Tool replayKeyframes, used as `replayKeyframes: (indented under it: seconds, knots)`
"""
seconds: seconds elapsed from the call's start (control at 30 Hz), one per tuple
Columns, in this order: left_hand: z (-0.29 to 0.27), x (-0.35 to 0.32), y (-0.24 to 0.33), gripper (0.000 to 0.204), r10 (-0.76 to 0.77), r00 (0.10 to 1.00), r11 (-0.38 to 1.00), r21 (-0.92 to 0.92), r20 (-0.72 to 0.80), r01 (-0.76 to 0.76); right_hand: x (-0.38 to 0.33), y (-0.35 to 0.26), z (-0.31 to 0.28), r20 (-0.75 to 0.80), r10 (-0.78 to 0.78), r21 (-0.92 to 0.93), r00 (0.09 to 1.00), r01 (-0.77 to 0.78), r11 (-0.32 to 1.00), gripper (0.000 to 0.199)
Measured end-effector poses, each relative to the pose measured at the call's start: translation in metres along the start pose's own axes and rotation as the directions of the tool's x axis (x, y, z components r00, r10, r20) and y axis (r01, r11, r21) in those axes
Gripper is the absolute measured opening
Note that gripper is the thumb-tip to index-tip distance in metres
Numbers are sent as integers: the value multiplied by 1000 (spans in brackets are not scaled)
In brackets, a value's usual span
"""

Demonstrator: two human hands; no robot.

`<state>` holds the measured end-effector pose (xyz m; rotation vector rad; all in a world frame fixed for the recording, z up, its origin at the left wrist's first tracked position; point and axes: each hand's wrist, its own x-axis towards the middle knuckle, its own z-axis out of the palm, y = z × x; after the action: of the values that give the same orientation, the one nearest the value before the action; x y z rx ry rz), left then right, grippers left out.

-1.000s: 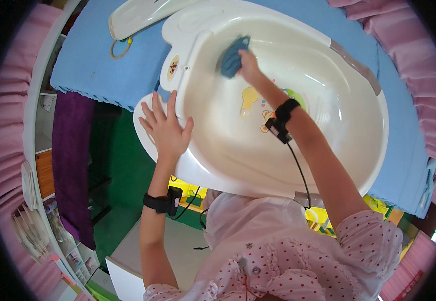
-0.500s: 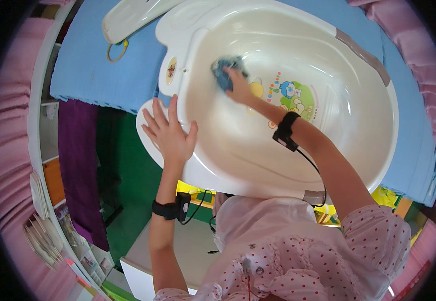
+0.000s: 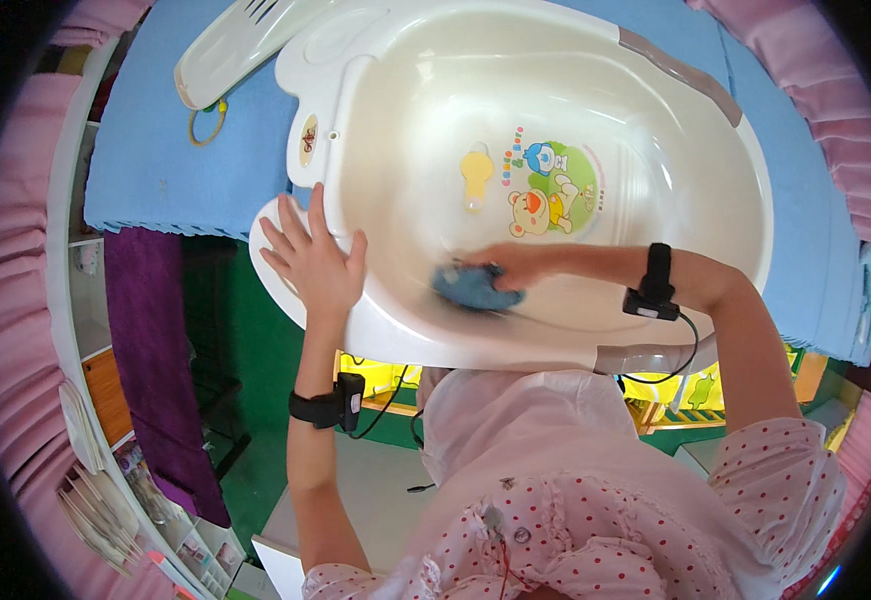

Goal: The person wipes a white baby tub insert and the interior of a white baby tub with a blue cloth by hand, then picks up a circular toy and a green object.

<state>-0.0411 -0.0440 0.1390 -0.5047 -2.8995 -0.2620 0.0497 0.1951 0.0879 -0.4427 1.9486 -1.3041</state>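
**Blue cloth pressed to the near wall of a white baby tub**

A white plastic baby tub (image 3: 595, 110) lies on a blue mat (image 3: 155, 150), its near end jutting past the mat's edge toward the person. The right hand (image 3: 510, 268) reaches inside and presses a blue cloth (image 3: 473, 288) against the tub's inner wall, low on the near side — the fingers curl over the cloth, though motion blur hides how tightly they grip it. The left hand (image 3: 313, 262) rests flat on the tub's near-left rim, fingers spread, grasping nothing. Cartoon stickers (image 3: 545, 190) sit on the tub floor, just beyond the cloth. Each wrist carries a black band with a cable. A white plastic insert (image 3: 235, 50) lies on the mat beside the tub's far-left corner — a purple towel (image 3: 145, 330) hangs below the mat's left edge.
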Motion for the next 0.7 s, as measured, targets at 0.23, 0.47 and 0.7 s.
replayKeyframes:
  seconds: [0.23, 0.47, 0.7]
  knots:
    - [8, -1, -4, 61, 0, 1000, 1000, -4, 3, 0, 48, -39, 17, -249, -95, 30, 964, 105, 994, 53]
    - [5, -1, 0, 62, -14, 1000, 1000, -1, 6, 14, -123, 2, 3, 148, 141, -202, 979, -110, 973, 52]
    - [-2, 3, 7, 61, -42, 998, 999, -13, 35, 43, -357, 86, -32, -183, 645, -470, 742, -642, 606, 34]
